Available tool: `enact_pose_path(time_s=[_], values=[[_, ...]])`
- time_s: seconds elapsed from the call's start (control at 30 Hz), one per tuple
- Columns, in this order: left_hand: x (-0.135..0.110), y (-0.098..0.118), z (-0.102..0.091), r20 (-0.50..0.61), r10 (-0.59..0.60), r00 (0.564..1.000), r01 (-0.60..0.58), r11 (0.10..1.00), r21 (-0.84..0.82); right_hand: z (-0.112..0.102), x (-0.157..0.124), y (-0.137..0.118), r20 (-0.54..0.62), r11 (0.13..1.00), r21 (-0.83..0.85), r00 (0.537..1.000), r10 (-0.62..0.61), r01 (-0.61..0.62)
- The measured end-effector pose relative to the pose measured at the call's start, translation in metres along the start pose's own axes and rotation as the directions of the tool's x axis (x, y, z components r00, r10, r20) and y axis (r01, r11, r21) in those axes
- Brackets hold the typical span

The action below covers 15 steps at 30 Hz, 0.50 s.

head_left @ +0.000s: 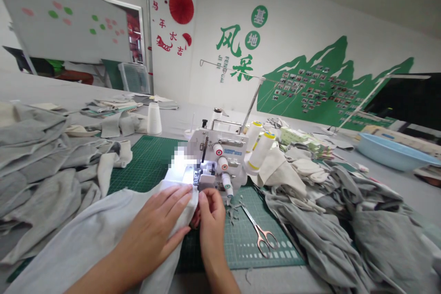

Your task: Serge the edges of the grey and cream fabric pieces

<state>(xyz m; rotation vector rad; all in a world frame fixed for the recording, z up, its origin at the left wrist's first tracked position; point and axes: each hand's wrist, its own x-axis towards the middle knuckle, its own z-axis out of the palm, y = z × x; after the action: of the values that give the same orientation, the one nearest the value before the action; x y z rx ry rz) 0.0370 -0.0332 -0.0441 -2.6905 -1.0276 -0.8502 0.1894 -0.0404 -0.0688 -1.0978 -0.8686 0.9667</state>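
A light grey piece of knit fabric (113, 216) runs from the lower left up to a white overlock sewing machine (210, 140), whose lamp lights the presser foot area. My left hand (156, 223) lies flat on the fabric, fingers stretched toward the machine. Just in front of the presser foot, my right hand (212, 220) pinches the fabric's right edge between thumb and bent fingers. Its fingertips are partly hidden. Scissors with copper-coloured handles (265, 239) rest on the green cutting mat (241, 243), right of my right hand. Small grey fabric trimmings (234, 213) lie near the machine's base.
Grey fabric pieces (51, 193) are heaped at left, and another grey pile (317, 211) sits at right. A white thread cone (154, 119) stands behind the mat. Yellow-topped thread cones (263, 149) stand at the machine's right. A blue basin (396, 151) is far right.
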Motion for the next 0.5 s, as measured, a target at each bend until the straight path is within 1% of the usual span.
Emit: enact_pose_path(time_s=[0.03, 0.1, 0.17, 0.23, 0.3, 0.33, 0.4, 0.5], values=[[0.0, 0.0, 0.001, -0.002, 0.001, 1.0, -0.001, 1.0, 0.003, -0.002, 0.001, 0.001, -0.033, 0.991, -0.121, 0.997, -0.065, 0.061], [-0.002, 0.0, 0.002, -0.009, 0.004, 1.0, -0.004, 1.0, 0.004, -0.005, 0.003, 0.002, -0.052, 0.917, -0.376, 0.985, -0.162, 0.131], [-0.003, 0.0, 0.003, -0.007, 0.009, 1.0, -0.009, 1.0, 0.003, -0.006, 0.006, 0.002, -0.036, 0.804, -0.576, 0.979, -0.201, 0.144], [-0.003, 0.0, 0.003, -0.01, 0.008, 1.0, -0.008, 1.0, 0.003, -0.005, 0.009, 0.001, -0.008, 0.686, -0.71, 0.972, -0.234, 0.159], [-0.002, 0.0, 0.003, -0.016, 0.005, 1.0, -0.005, 1.0, 0.002, -0.004, 0.012, 0.0, 0.027, 0.6, -0.777, 0.962, -0.271, 0.191], [-0.002, 0.0, 0.004, -0.016, 0.003, 1.0, -0.003, 1.0, 0.002, -0.004, 0.014, 0.0, 0.046, 0.574, -0.792, 0.958, -0.284, 0.208], [-0.001, 0.0, 0.004, -0.017, 0.004, 1.0, -0.004, 1.0, 0.001, -0.004, 0.017, -0.001, 0.065, 0.552, -0.802, 0.953, -0.297, 0.227], [-0.001, -0.001, 0.004, -0.015, -0.001, 1.0, 0.001, 1.0, 0.006, -0.009, 0.015, -0.004, 0.062, 0.533, -0.815, 0.949, -0.308, 0.227]])
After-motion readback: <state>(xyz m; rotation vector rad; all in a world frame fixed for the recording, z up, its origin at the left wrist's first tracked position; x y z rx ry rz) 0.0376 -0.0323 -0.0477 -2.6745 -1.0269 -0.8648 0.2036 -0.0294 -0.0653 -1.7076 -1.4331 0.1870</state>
